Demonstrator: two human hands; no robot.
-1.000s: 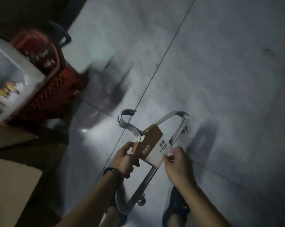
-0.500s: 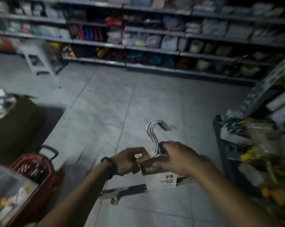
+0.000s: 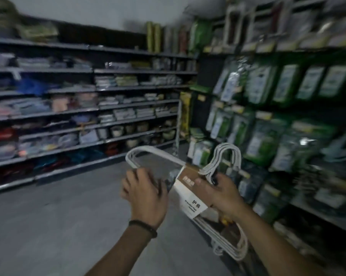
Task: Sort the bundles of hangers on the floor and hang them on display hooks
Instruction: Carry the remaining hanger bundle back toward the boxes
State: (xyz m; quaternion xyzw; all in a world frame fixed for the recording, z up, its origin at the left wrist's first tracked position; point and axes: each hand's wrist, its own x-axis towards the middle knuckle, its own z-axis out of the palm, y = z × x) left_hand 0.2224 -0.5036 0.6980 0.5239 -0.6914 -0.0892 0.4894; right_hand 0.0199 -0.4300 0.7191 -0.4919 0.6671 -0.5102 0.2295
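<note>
The bundle of white hangers (image 3: 207,169) sits tilted in mid-air, its hooks up and to the right, wrapped by a brown and white card label (image 3: 190,196). The right grip (image 3: 222,194) is clenched around the bundle at the label, just below the hooks. The left grip (image 3: 146,192), with a dark wristband (image 3: 144,228), is released with fingers spread just left of the label; whether it touches the hangers is too blurred to tell. Racks of green packets (image 3: 267,136) stand right of the right grip, stocked shelves (image 3: 88,108) far beyond both, grey floor (image 3: 68,216) below.

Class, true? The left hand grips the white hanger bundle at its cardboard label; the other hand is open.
No: the head view shows the right hand gripping the white hanger bundle at its cardboard label; the left hand is open.
</note>
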